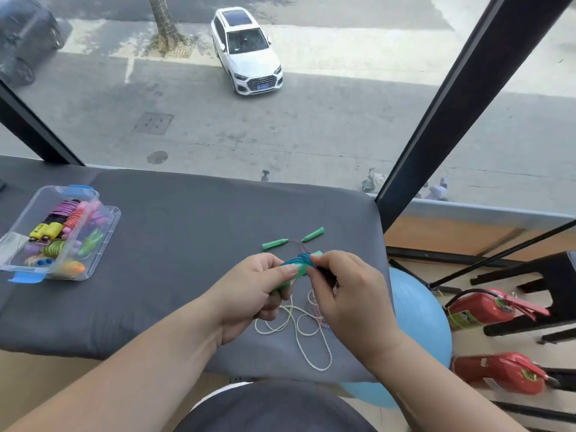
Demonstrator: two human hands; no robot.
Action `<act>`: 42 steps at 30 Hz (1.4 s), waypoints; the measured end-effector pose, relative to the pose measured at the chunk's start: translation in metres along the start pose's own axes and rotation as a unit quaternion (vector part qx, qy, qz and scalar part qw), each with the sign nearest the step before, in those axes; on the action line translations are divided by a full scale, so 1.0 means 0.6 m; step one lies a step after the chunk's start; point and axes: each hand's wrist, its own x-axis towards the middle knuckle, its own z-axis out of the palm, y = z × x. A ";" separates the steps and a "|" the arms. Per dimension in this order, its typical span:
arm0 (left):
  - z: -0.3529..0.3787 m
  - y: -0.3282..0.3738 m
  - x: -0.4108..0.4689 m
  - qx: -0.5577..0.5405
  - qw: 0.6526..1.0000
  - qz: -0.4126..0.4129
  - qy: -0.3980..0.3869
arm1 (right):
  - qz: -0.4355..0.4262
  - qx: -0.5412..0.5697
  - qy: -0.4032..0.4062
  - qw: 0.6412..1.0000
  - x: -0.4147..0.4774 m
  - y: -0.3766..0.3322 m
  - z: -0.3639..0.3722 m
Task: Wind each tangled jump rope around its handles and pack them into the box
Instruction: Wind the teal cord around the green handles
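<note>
Left hand (252,291): curled round the teal handles (299,269), holding them just above the table (187,238), near its right end.
Right hand (346,294): fingertips pinch the blue rope (300,259) where it is coiled round the handles.
Teal handles: held side by side and tilted, far end up. The two hands hide most of them.
White rope (299,332): lies in loose, tangled loops on the cloth below the hands. Its upper part runs behind the left hand, and no handles for it can be seen.
Pink cord (318,311): a thin strand beside the white rope, mostly hidden under the right hand.
Green handles (275,244): two lie on the table just beyond the hands, spread in a V and joined by a thin cord.
Box (14,247): clear plastic with blue clips, open at the table's left end, well apart from the hands. It holds several wound ropes in pink, orange, yellow, green and purple.
Between hands and box: only grey cloth.
Ball (417,322): blue, on the floor against the table's right edge, close to the right forearm.
Extinguishers (486,310): two red ones lie on the floor to the right of the ball.
Stool (545,291): black, at the far right.
Window frame (467,98): a dark slanted post meets the table's far right corner.
Car (249,51): white, on the street outside.
</note>
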 end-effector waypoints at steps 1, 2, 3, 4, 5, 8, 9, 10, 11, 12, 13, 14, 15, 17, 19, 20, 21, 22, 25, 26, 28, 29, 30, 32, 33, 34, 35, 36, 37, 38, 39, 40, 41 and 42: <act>-0.010 -0.003 -0.001 -0.021 1.000 -0.001 0.003 | -0.013 -0.007 -0.003 1.000 0.001 -0.008 0.010; -0.019 -0.006 -0.002 -0.038 0.999 -0.003 0.005 | -0.025 -0.012 -0.009 1.000 0.001 -0.018 0.019; -0.029 -0.009 -0.004 -0.054 0.998 -0.006 0.006 | -0.034 -0.016 -0.015 0.999 0.001 -0.028 0.028; -0.039 -0.011 -0.007 -0.070 0.997 -0.010 0.005 | -0.038 -0.019 -0.021 0.999 0.000 -0.038 0.038; -0.051 -0.014 -0.010 -0.088 0.996 -0.015 0.001 | -0.033 -0.021 -0.025 0.999 -0.002 -0.049 0.046; -0.095 -0.017 -0.018 -0.157 0.987 -0.022 -0.021 | 0.026 0.003 -0.037 0.999 -0.007 -0.082 0.071; -0.112 -0.015 -0.021 -0.185 0.982 -0.021 -0.030 | 0.051 0.022 -0.049 0.997 -0.007 -0.091 0.078; -0.129 -0.013 -0.024 -0.209 0.977 -0.018 -0.042 | 0.075 0.043 -0.062 0.994 -0.005 -0.098 0.085; -0.146 -0.011 -0.028 -0.225 0.973 -0.015 -0.055 | 0.097 0.065 -0.073 0.990 -0.003 -0.106 0.092; -0.161 -0.009 -0.031 -0.234 0.970 -0.014 -0.070 | 0.117 0.084 -0.081 0.986 0.000 -0.112 0.097; -0.175 -0.008 -0.035 -0.242 0.966 -0.013 -0.086 | 0.136 0.100 -0.088 0.982 0.004 -0.120 0.102; -0.188 -0.007 -0.038 -0.251 0.962 -0.014 -0.103 | 0.151 0.113 -0.095 0.978 0.009 -0.128 0.108; -0.200 -0.007 -0.040 -0.261 0.958 -0.014 -0.119 | 0.159 0.124 -0.101 0.974 0.015 -0.136 0.115; -0.221 -0.008 -0.042 -0.277 0.951 -0.014 -0.138 | 0.158 0.133 -0.114 0.972 0.025 -0.147 0.130; -0.240 -0.010 -0.043 -0.288 0.947 -0.011 -0.144 | 0.142 0.128 -0.131 0.973 0.033 -0.151 0.146; -0.251 -0.011 -0.043 -0.292 0.945 -0.009 -0.149 | 0.133 0.123 -0.143 0.973 0.036 -0.151 0.154; -0.260 -0.011 -0.044 -0.294 0.943 -0.008 -0.158 | 0.126 0.118 -0.160 0.972 0.039 -0.152 0.161; -0.268 -0.011 -0.045 -0.293 0.941 -0.007 -0.168 | 0.118 0.108 -0.177 0.971 0.040 -0.153 0.167; -0.289 -0.009 -0.045 -0.259 0.949 -0.009 -0.181 | 0.069 0.071 -0.199 0.975 0.045 -0.155 0.180; -0.295 -0.008 -0.045 -0.244 0.953 -0.012 -0.181 | 0.042 0.043 -0.201 0.978 0.049 -0.154 0.183; -0.306 -0.007 -0.047 -0.205 0.963 -0.020 -0.172 | -0.013 -0.035 -0.222 0.974 0.062 -0.143 0.184; -0.312 -0.007 -0.048 -0.180 0.969 -0.023 -0.167 | -0.038 -0.076 -0.245 0.966 0.070 -0.135 0.185; -0.317 -0.008 -0.048 -0.154 0.974 -0.025 -0.165 | -0.057 -0.112 -0.273 0.954 0.079 -0.129 0.184; -0.328 -0.008 -0.048 -0.100 0.981 -0.021 -0.164 | -0.074 -0.147 -0.326 0.931 0.093 -0.124 0.183; -0.333 -0.008 -0.048 -0.075 0.983 -0.016 -0.166 | -0.074 -0.144 -0.350 0.923 0.099 -0.127 0.184; -0.338 -0.008 -0.047 -0.052 0.984 -0.011 -0.171 | -0.066 -0.132 -0.378 0.914 0.106 -0.133 0.185; -0.340 -0.008 -0.047 -0.026 0.984 -0.006 -0.177 | -0.053 -0.119 -0.408 0.904 0.114 -0.139 0.185; -0.341 -0.006 -0.048 0.004 0.984 0.002 -0.178 | -0.038 -0.110 -0.440 0.890 0.124 -0.145 0.185; -0.340 -0.005 -0.047 0.040 0.984 0.010 -0.172 | -0.027 -0.107 -0.467 0.877 0.135 -0.150 0.185; -0.339 -0.005 -0.046 0.082 0.984 0.021 -0.158 | -0.026 -0.114 -0.482 0.868 0.147 -0.155 0.184; -0.338 -0.005 -0.044 0.132 0.981 0.034 -0.136 | -0.027 -0.125 -0.490 0.862 0.158 -0.161 0.182; -0.338 -0.006 -0.041 0.185 0.975 0.051 -0.112 | -0.028 -0.138 -0.493 0.859 0.166 -0.166 0.181; -0.338 -0.007 -0.037 0.233 0.965 0.071 -0.092 | -0.031 -0.147 -0.489 0.859 0.172 -0.171 0.181; -0.339 -0.008 -0.032 0.274 0.954 0.086 -0.082 | -0.035 -0.151 -0.482 0.862 0.174 -0.178 0.184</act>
